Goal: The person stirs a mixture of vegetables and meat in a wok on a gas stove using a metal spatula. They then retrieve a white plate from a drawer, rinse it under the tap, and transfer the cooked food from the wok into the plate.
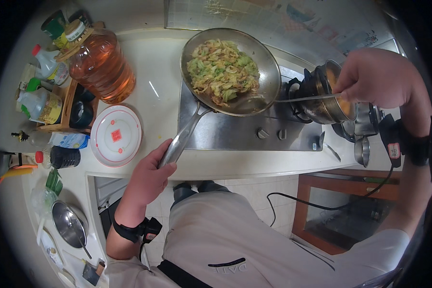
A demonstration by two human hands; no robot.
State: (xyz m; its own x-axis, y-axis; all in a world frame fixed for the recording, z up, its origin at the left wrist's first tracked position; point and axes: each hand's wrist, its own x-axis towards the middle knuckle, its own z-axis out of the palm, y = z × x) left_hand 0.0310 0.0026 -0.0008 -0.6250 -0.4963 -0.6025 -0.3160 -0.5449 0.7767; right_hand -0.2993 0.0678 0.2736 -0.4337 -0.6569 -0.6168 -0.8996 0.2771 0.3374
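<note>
My left hand (144, 181) is closed around the metal handle (180, 140) of a steel frying pan (268, 64) over the left side of the gas cooktop (223, 133). Cooked shredded cabbage (223, 72), green and yellow with browned bits, is heaped in the pan. From the right, my right hand (376, 81) grips the end of a long metal cooking utensil (306, 98). Its head rests in the pan's lower right, beside the cabbage; whether it is a ladle or a spatula I cannot tell. Whether the pan is lifted off the burner is unclear.
Under my right hand, a metal pot (315, 95) with orange contents stands on the right burner. A white plate (116, 136) lies left of the pan handle, near a large oil jug (100, 64). A steel bowl (68, 223) sits lower left. A black cable (320, 207) hangs at right.
</note>
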